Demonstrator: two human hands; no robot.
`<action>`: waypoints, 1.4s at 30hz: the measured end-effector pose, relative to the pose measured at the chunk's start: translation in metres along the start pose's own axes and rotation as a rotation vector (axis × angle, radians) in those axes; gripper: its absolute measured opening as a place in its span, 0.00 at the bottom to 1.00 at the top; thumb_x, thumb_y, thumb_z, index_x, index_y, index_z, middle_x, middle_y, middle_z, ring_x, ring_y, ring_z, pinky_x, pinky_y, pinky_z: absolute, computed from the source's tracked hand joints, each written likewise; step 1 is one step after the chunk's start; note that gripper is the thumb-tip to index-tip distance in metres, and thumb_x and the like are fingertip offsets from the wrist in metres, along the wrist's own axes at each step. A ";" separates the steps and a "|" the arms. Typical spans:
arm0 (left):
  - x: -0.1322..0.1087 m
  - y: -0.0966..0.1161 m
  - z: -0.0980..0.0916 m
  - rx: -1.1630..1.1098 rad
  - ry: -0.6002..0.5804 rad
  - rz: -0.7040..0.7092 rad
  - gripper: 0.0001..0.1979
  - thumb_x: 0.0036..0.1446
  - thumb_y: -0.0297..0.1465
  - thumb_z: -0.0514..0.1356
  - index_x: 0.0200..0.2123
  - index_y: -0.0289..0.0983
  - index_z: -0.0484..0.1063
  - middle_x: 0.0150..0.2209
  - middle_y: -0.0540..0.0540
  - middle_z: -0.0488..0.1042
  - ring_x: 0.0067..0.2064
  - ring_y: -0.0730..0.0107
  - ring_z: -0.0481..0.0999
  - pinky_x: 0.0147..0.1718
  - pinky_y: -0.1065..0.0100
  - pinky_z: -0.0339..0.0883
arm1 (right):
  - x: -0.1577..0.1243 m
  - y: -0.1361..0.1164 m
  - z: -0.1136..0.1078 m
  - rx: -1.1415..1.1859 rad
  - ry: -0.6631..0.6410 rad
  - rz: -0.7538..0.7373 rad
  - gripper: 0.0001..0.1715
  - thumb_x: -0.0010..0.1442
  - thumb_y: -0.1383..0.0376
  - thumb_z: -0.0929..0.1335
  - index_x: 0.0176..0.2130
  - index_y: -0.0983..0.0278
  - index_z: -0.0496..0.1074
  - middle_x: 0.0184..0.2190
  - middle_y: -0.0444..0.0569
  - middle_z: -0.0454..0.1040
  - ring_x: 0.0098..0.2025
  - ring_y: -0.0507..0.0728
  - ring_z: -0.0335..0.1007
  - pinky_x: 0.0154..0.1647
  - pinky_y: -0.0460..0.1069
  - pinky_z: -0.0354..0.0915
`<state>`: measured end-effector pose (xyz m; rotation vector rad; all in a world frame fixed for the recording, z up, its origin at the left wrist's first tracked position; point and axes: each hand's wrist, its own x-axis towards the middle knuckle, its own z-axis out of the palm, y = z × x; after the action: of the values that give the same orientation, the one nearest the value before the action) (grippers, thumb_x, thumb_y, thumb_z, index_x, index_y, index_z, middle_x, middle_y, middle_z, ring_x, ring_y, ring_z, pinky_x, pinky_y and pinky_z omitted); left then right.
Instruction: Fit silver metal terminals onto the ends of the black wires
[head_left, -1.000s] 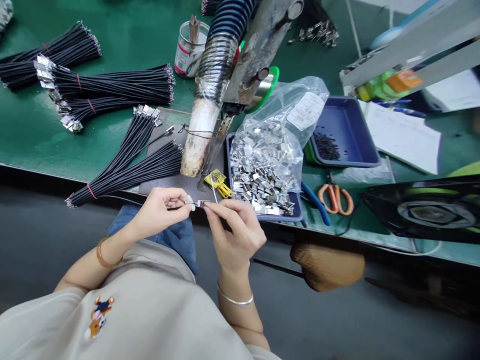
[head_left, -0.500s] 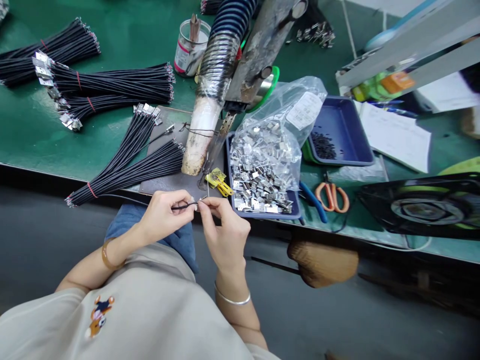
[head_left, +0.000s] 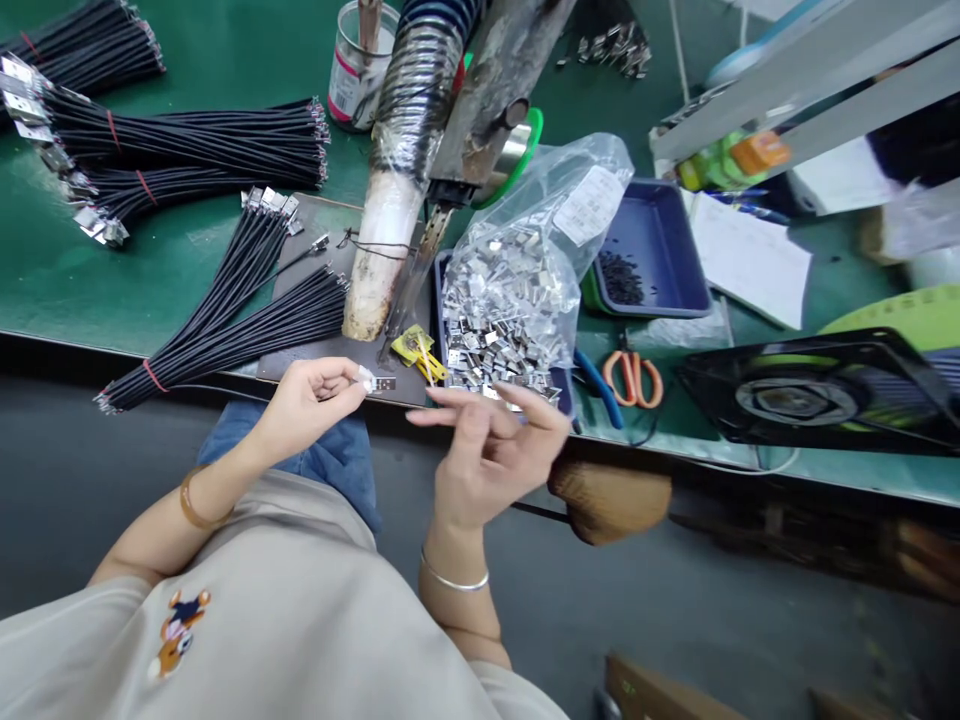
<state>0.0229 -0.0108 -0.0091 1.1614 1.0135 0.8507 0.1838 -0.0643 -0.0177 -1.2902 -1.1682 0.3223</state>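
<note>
Spreading its fingers, the right hand point(head_left: 495, 450) has come away from the metal connector point(head_left: 384, 384) it was touching; blur hides whether it grips anything. The left hand's point(head_left: 319, 400) thumb and fingers stay pinched on the connector, now at the grey mat's point(head_left: 321, 217) near edge. Beyond lie a yellow tool point(head_left: 420, 352) and metal shells point(head_left: 502, 345).
</note>
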 end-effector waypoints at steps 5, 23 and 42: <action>0.005 -0.004 0.002 -0.005 0.025 0.040 0.10 0.54 0.35 0.65 0.28 0.33 0.74 0.23 0.50 0.70 0.25 0.75 0.66 0.26 0.73 0.61 | -0.002 0.008 0.009 -0.247 -0.210 -0.309 0.09 0.63 0.72 0.71 0.41 0.59 0.73 0.41 0.48 0.85 0.43 0.57 0.84 0.44 0.51 0.80; 0.007 0.004 0.005 0.042 0.098 0.027 0.11 0.52 0.36 0.64 0.30 0.33 0.76 0.21 0.53 0.65 0.24 0.77 0.61 0.24 0.73 0.58 | 0.003 0.007 0.020 -0.192 -0.225 -0.263 0.10 0.60 0.74 0.72 0.37 0.58 0.72 0.45 0.49 0.83 0.42 0.56 0.83 0.44 0.52 0.81; -0.027 -0.017 -0.008 0.370 -0.243 0.084 0.09 0.58 0.28 0.61 0.34 0.32 0.83 0.23 0.50 0.77 0.22 0.77 0.68 0.23 0.77 0.63 | 0.020 -0.010 -0.025 -0.248 0.451 -0.296 0.11 0.62 0.52 0.72 0.35 0.55 0.71 0.23 0.39 0.65 0.12 0.49 0.54 0.12 0.50 0.57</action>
<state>0.0070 -0.0374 -0.0216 1.5893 0.9481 0.5806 0.2087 -0.0674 0.0047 -1.2926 -1.0075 -0.3272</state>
